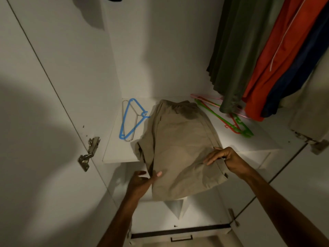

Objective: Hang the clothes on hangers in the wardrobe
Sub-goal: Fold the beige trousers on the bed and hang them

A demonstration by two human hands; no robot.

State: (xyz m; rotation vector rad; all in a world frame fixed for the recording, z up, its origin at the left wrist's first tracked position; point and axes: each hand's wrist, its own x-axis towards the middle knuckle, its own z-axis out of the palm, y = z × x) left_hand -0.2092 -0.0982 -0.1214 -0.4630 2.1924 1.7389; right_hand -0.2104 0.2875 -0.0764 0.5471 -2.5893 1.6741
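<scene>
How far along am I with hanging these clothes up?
Partway. Done: a green garment and an orange one hang at the right. In hand: both the left hand and right hand hold the beige trousers on the shelf, not yet on a hanger. Left: put them on one, perhaps the blue hanger, then hang them.

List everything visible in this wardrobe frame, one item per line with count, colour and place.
trousers: one, beige, folded on the shelf, front end hanging over its edge
blue hanger: one, on the shelf left of the trousers
metal hanger: one, silver, lying with the blue hanger
green hanger: one, on the shelf right of the trousers
red hanger: one, lying with the green hanger
pink hanger: one, behind them, partly hidden
hanging garments: olive, orange, navy, upper right
shelf: one, white
door hinge: one, metal, on the left door
left hand: fingers holding the trousers' near left edge
right hand: pinching the trousers' right edge
</scene>
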